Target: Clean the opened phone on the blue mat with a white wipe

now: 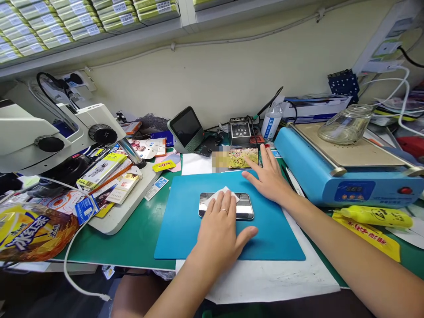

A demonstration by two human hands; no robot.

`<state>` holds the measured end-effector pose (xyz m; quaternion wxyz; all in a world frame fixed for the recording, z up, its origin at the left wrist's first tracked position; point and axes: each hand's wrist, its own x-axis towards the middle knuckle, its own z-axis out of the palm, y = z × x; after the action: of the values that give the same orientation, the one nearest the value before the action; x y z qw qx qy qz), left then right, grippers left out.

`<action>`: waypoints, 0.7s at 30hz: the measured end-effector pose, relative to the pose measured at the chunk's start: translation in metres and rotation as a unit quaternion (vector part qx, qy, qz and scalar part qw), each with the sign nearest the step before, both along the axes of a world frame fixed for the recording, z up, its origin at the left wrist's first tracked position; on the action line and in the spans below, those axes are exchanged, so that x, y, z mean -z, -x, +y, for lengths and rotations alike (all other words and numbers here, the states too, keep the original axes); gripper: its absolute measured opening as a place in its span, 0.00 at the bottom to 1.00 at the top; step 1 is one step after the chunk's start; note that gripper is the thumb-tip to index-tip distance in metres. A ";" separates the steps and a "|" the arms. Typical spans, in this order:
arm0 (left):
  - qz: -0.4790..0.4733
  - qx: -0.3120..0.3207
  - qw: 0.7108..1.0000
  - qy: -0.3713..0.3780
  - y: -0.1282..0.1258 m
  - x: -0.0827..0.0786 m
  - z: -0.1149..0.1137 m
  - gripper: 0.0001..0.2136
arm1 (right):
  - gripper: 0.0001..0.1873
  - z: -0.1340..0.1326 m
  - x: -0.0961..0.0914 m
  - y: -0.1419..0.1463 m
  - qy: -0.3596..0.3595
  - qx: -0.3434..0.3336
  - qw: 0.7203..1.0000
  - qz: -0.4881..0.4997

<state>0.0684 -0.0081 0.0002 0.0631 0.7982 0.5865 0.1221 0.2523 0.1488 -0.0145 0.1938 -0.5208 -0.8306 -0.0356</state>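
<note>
My left hand (220, 225), a ring on one finger, lies flat with its fingers side by side and the thumb out. Under its fingertips is a folded white wipe (212, 198), pressed onto a phone (244, 205). The phone lies face up across the blue mat (179, 234), its glossy screen reflecting pale stripes; my fingers and the wipe cover its middle. My right hand (268, 176) is open, fingers spread, at the mat's far right edge. Its fingertips are beside a lit screen with a colourful picture (240, 158); whether they touch it I cannot tell.
A microscope (89, 128) stands left, near a tea bottle (36, 232) and a white cable (68, 265). A blue heating plate machine (311, 172) bearing a glass jar (346, 123) is right, near a yellow tube (377, 215). Behind are a smart display (186, 130) and a clear bottle (272, 121).
</note>
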 end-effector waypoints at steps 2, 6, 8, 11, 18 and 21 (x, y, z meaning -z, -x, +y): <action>-0.010 0.025 1.000 0.009 -0.011 0.000 0.000 0.39 | 0.32 0.000 0.001 0.001 0.000 -0.001 1.000 -0.007; -0.023 0.074 0.997 0.024 -0.018 0.000 -0.001 0.38 | 0.31 -0.003 0.001 -0.003 0.006 -0.011 1.000 0.001; -0.022 0.073 0.997 0.026 -0.010 -0.001 -0.003 0.36 | 0.31 -0.005 0.000 -0.005 0.020 -0.014 1.000 -0.003; -0.010 0.041 0.999 0.017 0.009 -0.001 -0.005 0.35 | 0.32 -0.005 -0.002 -0.006 0.028 -0.008 1.000 0.000; 0.028 -0.038 0.999 0.004 0.031 0.004 -0.006 0.35 | 0.34 -0.002 -0.003 0.001 0.026 0.003 0.999 0.018; 0.023 -0.024 0.999 0.008 0.017 0.003 -0.007 0.37 | 0.34 -0.002 -0.005 0.007 0.023 -0.008 0.999 0.024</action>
<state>0.0511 -0.0150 -0.0031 0.0529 0.7859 0.6078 0.1010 0.2448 0.1470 -0.0090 0.2022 -0.5191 -0.8304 -0.0026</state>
